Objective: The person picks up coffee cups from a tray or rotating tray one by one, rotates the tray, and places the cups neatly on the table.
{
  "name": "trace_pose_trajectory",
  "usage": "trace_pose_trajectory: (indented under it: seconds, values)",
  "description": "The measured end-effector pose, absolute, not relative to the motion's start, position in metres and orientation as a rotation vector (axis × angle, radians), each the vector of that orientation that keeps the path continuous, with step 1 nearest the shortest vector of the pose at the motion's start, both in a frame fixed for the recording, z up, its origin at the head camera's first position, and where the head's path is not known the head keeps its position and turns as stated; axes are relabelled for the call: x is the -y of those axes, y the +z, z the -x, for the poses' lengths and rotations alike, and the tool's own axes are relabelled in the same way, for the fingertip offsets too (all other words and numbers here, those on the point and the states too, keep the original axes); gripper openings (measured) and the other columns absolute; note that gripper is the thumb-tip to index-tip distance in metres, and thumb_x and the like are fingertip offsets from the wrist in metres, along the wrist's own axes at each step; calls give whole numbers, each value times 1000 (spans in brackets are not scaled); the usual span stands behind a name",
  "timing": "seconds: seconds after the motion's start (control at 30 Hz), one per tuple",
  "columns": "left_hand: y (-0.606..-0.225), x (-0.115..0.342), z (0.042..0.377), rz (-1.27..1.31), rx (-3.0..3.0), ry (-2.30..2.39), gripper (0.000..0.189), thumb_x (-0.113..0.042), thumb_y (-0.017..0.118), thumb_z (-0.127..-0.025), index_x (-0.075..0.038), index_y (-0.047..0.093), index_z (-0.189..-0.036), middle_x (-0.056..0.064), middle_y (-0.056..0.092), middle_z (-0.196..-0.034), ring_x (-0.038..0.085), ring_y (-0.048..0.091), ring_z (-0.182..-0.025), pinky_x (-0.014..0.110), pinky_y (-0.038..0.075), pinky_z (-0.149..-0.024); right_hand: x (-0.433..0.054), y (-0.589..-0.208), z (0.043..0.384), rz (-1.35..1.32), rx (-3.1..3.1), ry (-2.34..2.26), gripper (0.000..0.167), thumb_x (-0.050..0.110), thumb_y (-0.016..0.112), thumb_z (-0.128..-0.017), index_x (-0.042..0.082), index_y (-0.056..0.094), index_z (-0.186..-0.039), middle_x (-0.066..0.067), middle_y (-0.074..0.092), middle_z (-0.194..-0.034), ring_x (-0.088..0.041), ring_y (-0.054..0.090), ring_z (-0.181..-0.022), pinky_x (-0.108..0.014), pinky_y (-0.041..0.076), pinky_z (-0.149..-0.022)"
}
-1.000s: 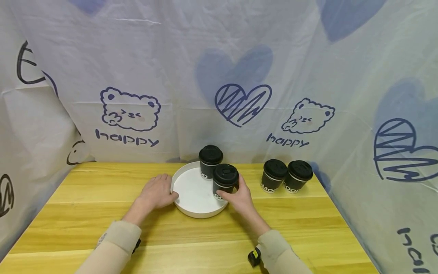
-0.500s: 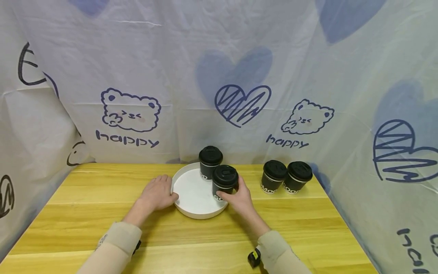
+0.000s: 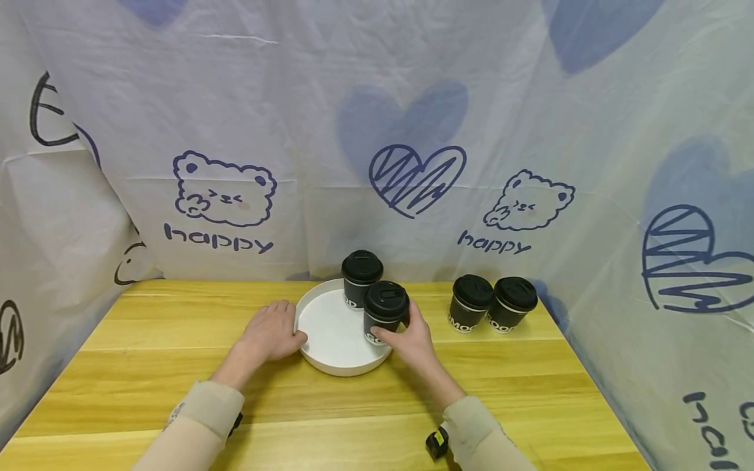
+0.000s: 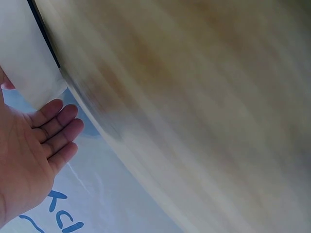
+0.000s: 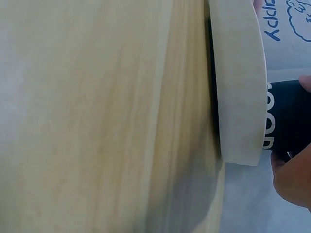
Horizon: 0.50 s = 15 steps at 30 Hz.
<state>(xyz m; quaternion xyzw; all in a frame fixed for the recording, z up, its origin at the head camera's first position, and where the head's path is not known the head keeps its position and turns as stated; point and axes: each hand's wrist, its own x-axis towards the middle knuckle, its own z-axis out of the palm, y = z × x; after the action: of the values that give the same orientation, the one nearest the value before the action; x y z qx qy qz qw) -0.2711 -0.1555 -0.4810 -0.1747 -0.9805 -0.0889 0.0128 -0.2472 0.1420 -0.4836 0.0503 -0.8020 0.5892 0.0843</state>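
Observation:
A round white tray with a low rim sits on the wooden table. My left hand holds its left rim, thumb over the edge; in the left wrist view the fingers lie outside the wall. My right hand grips a black lidded coffee cup at the tray's right side, thumb in front, other fingers mostly hidden behind. The right wrist view shows this cup upright past the tray wall; whether its base touches the tray cannot be told. Another black coffee cup stands behind it on the tray.
Two more black lidded cups stand side by side on the table at the back right. A white printed cloth hangs along the table's back edge and both sides. Yellowish wooden table surface extends in front of the tray.
The gripped cup has shifted very slightly left and toward the back cup, with my right hand. My left hand and the tray stay in place.

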Motion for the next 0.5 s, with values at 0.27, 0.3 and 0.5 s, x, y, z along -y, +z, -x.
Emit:
trace_pose_trajectory:
  seconds: [0.27, 0.3, 0.5]
  values:
    - [-484, 157, 273, 546, 3053, -278, 69, -38, 61, -90, 16, 51, -132, 31, 58, -128, 43, 55, -116, 57, 45, -108, -140, -476, 245, -164, 2381, 1753, 84, 13, 89, -79, 5, 46, -151, -16, 56, -148, -34, 50, -141, -49, 38, -120]
    - [-484, 157, 273, 547, 3050, -277, 69, -38, 61, -90, 16, 51, -132, 31, 58, -127, 43, 55, -115, 57, 45, -107, -140, -475, 245, -166, 2382, 1751, 84, 13, 89, -79, 5, 46, -151, -16, 56, -148, -34, 50, -141, -49, 38, -120]
    - [-484, 157, 272, 552, 3046, -280, 69, -38, 61, -90, 16, 52, -131, 30, 58, -125, 43, 55, -113, 56, 46, -106, -141, -470, 244, -178, 2384, 1739, 83, 12, 89, -79, 6, 46, -151, -15, 57, -148, -33, 50, -140, -48, 38, -120]
